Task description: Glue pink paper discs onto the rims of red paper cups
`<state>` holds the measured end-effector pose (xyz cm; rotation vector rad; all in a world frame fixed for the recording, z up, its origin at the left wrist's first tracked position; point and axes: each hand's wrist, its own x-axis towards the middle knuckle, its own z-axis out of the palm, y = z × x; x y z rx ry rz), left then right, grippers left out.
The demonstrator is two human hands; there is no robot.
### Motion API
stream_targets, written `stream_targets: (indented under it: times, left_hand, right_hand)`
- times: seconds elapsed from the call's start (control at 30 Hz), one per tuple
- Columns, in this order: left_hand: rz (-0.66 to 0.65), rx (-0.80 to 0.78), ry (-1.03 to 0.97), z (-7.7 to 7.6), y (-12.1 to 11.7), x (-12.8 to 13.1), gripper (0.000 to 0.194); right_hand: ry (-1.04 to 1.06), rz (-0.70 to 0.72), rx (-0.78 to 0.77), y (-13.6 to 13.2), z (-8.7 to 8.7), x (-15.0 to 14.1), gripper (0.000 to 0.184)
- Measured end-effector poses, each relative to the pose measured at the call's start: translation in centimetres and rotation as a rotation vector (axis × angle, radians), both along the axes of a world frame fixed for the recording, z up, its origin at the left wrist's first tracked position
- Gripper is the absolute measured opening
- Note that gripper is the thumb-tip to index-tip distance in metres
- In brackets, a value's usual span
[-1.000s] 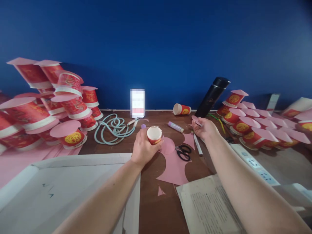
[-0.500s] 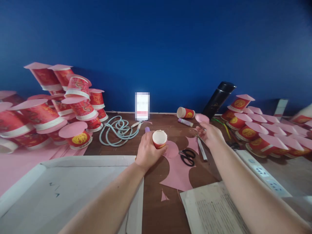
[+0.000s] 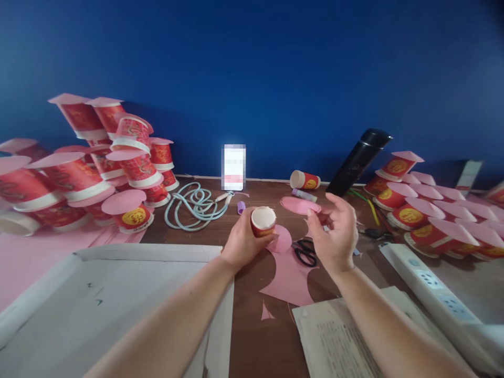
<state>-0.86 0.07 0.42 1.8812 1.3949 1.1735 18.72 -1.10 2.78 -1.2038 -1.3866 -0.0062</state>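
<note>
Nearest the camera, at 6 o'clock, the bench [image 3: 252,336] carries a white board [image 3: 118,304] on the left and a printed sheet [image 3: 334,336] on the right, with a cut pink paper sheet [image 3: 289,281] lying between them. Just beyond, the left hand [image 3: 241,244] is closed around a small red paper cup [image 3: 263,220], mouth up, its fingers wrapped about the cup's wall. At 3 o'clock from the cup, the right hand [image 3: 334,233] pinches a pink paper disc [image 3: 300,205] by its near edge between thumb and fingertips; the disc hangs roughly flat, just beside the cup's rim and a little above it, not touching. As I judge it, seating the disc well means keeping the cup upright and steady, holding the disc level, centring it over the rim before lowering it, and holding only by the edge so the paper does not buckle. Black scissors [image 3: 305,252] lie under the right hand. Farther out, at 12 o'clock, lie a purple glue stick [image 3: 304,195], 1 tipped cup [image 3: 305,180] and a pale blue cord [image 3: 195,205]; a black flask [image 3: 358,160] leans at 1 o'clock. Finished cups [image 3: 129,210] capped with pink discs pile at 10 o'clock, and more capped cups [image 3: 417,210] crowd at 2 o'clock.
</note>
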Motion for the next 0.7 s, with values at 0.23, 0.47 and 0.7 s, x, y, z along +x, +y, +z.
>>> stream_targets:
  times: [0.23, 0.47, 0.7]
  left_hand:
    - [-0.138, -0.001, -0.024, 0.3, -0.1, 0.1, 0.059]
    - [-0.123, -0.02, -0.043, 0.0, 0.1, 0.0, 0.056]
    - [-0.081, -0.01, -0.039, 0.1, 0.0, 0.0, 0.054]
  right_hand:
    - [-0.128, -0.124, -0.022, 0.7, 0.0, -1.4, 0.012]
    - [-0.121, -0.036, -0.168, 0.4, -1.0, -3.6, 0.012]
    - [-0.06, -0.007, -0.257, 0.0, -1.5, -4.0, 0.019]
